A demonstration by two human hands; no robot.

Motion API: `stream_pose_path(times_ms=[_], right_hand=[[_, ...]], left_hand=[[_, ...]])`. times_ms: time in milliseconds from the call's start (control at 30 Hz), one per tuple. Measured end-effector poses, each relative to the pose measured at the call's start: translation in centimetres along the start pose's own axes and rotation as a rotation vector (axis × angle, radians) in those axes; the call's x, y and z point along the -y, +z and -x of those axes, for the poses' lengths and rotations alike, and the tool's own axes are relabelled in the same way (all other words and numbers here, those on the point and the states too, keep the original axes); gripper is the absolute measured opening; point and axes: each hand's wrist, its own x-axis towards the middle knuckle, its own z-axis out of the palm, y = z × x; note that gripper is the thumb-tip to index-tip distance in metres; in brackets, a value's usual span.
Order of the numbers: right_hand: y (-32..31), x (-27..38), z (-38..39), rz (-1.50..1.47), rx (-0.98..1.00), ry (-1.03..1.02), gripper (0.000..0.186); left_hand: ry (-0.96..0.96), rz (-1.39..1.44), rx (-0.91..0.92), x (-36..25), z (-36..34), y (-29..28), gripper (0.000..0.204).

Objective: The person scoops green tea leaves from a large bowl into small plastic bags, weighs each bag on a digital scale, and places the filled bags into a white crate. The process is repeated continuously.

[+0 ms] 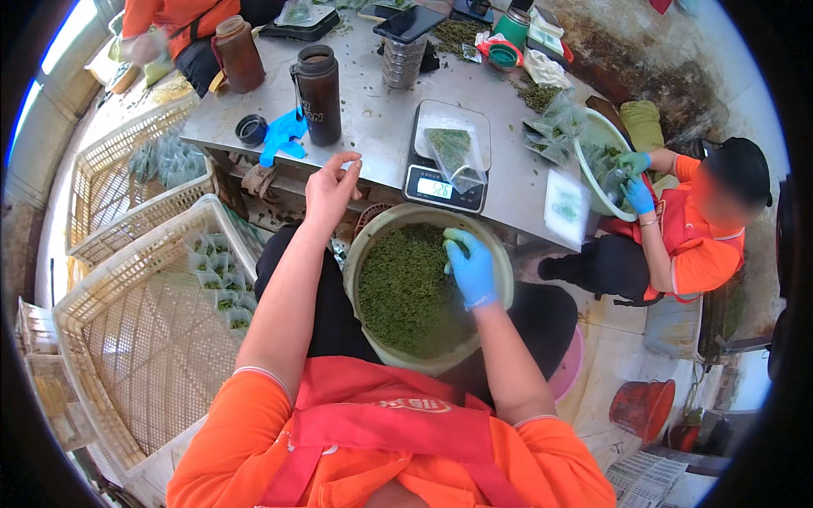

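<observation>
Between my knees stands a pale round basin (353, 279) holding a layer of small green peppercorn-like grains (402, 292). My right hand (471, 264), in a blue glove with green-stained fingertips, hovers at the basin's right side. Its fingers are curled together; what they hold, if anything, is hidden. Bare and raised beside the table edge, my left hand (332, 190) has loosely bent fingers set apart and nothing visible in them. Just beyond the basin, a clear bag of green grains (453, 151) lies on a digital scale (443, 190) with a lit display.
On the metal table (373, 161) are a dark bottle (318, 97), a blue glove (284, 135) and a phone (410, 24). Plastic crates (152, 347) with filled bags stand at left. A co-worker (707, 220) handles greens over a white basin (593, 161) at right; another person works far left.
</observation>
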Motion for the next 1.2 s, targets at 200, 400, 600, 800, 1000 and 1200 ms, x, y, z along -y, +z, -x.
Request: stream_pose_path(times_ms=[200, 400, 600, 800, 1000, 1200], right_hand=[[0.6, 4.1, -3.4, 0.531, -0.318, -0.607, 0.031], [1.4, 6.0, -9.0, 1.108, -0.157, -0.423, 0.026], [4.3, 10.9, -7.4, 1.171, 0.144, -0.776, 0.02], [7.5, 9.0, -6.7, 1.105, 0.21, -0.62, 0.027], [7.8, 10.0, -5.8, 1.07, 0.281, -0.624, 0.022], [7.1, 8.4, -6.6, 0.937, 0.329, -0.504, 0.024]], left_hand=[[0.217, -0.218, 0.004, -0.9, 2.3, 2.1, 0.027], [0.33, -0.249, -0.067, -0.6, 2.4, 3.2, 0.027], [0.567, -0.577, -0.334, -1.4, 1.2, 3.0, 0.041], [0.27, -0.504, -0.025, -0.6, 2.3, 3.3, 0.044], [0.401, -0.497, -0.1, -0.3, 2.6, 3.0, 0.052], [0.451, -0.584, -0.026, -0.5, 2.2, 3.6, 0.049]])
